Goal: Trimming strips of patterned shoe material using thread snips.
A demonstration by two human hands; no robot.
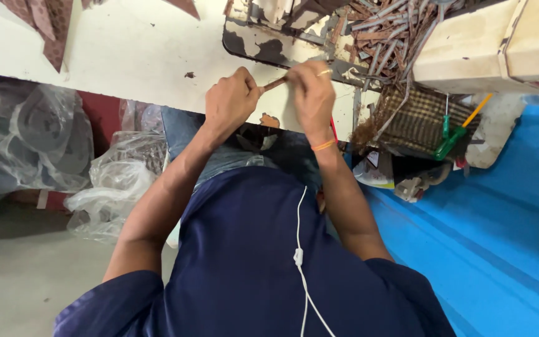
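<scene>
White bench held strip pile w/ many left. We pinched one brown strip between L hand and R hand, both closed on it.

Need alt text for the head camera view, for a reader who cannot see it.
Seen from above, a person's left hand and right hand pinch the two ends of a thin brown strip over a pale worktable. A heap of similar strips lies beyond, and a woven basket sits at the right.
</scene>
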